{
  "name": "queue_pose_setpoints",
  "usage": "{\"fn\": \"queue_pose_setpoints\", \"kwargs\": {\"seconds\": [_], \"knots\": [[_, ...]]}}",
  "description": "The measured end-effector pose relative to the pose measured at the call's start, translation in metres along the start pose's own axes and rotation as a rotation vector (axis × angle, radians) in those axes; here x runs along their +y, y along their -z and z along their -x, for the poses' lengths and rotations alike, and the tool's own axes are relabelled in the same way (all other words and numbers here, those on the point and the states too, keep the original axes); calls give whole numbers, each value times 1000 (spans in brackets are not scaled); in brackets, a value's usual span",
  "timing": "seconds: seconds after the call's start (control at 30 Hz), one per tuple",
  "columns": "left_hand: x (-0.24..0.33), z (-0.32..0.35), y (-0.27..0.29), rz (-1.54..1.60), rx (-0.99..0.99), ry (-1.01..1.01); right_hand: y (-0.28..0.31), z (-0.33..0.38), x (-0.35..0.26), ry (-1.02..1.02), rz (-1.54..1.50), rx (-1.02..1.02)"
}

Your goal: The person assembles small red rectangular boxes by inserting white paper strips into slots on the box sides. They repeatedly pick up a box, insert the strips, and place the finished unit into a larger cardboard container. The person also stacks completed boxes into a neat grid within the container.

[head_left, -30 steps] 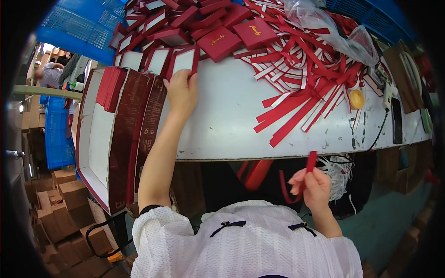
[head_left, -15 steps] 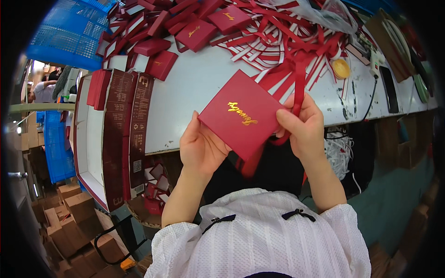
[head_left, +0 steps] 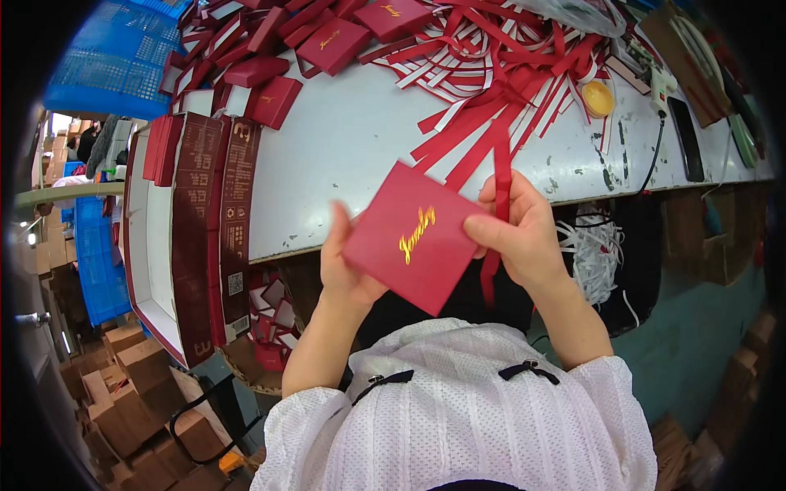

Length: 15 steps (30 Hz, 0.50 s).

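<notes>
A flat square red gift box (head_left: 405, 241) with gold script on its lid is held up in front of my body, just off the table's near edge. My left hand (head_left: 345, 260) supports its left corner, the thumb raised off the lid and the other fingers partly hidden beneath. With my right hand (head_left: 516, 233) I pinch the right corner, thumb on top. A red ribbon (head_left: 501, 168) passes through the right hand's fingers; one end hangs below and the rest reaches up to the table.
A heap of red ribbons (head_left: 508, 61) and a pile of red boxes (head_left: 274, 102) cover the far part of the white table (head_left: 327, 164). An open carton (head_left: 196, 237) stands at left beside blue crates (head_left: 123, 61). A yellow round tub (head_left: 598, 99) and a phone (head_left: 686, 139) lie at right.
The box has turned counterclockwise and come lower, toward my body. My left thumb has lifted off its edge. The right hand keeps its pinch and the ribbon.
</notes>
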<state>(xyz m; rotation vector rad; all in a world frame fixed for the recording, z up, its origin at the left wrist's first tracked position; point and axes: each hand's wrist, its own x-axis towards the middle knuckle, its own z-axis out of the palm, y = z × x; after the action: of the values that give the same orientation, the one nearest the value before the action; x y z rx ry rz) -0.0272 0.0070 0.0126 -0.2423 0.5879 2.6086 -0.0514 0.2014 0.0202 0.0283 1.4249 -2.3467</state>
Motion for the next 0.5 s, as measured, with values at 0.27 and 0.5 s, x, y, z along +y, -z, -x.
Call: {"fn": "queue_pose_setpoints", "kwargs": {"seconds": [0.27, 0.5], "knots": [[-44, -11, -12, -561, 197, -707, -9, 2, 12, 17, 100, 3], [-30, -8, -26, -453, 49, -482, -11, 12, -16, 498, 815, -243]]}}
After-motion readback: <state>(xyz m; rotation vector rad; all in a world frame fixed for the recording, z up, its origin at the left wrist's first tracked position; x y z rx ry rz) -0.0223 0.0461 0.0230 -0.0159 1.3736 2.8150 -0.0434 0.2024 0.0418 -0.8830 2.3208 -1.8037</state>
